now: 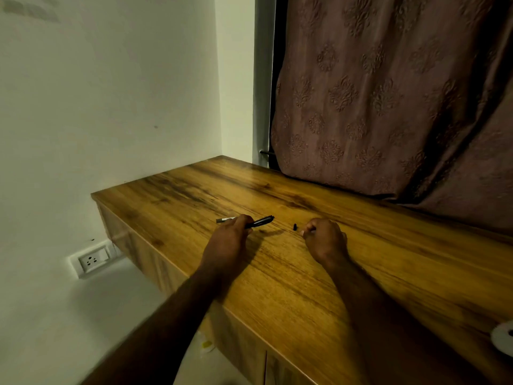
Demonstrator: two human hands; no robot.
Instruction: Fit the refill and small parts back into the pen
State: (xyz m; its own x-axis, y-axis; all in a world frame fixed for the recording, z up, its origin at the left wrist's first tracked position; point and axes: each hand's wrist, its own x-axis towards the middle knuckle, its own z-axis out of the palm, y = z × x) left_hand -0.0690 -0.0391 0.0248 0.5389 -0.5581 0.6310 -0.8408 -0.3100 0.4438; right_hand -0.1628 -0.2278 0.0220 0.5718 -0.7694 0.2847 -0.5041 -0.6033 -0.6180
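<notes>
My left hand (230,240) grips a black pen (261,221) just above the wooden counter (291,273); the pen's dark end points right and a grey end sticks out to the left of my fingers. A small black cap (294,226) lies on the wood between my hands. My right hand (326,240) rests on the counter with its fingers curled; I cannot tell whether they hold anything. The cap lies just left of its fingertips.
A patterned brown curtain (388,93) hangs down onto the counter's back edge. White walls meet in the far left corner. A wall socket (93,259) sits low on the left. A white round object (503,339) shows at the right edge.
</notes>
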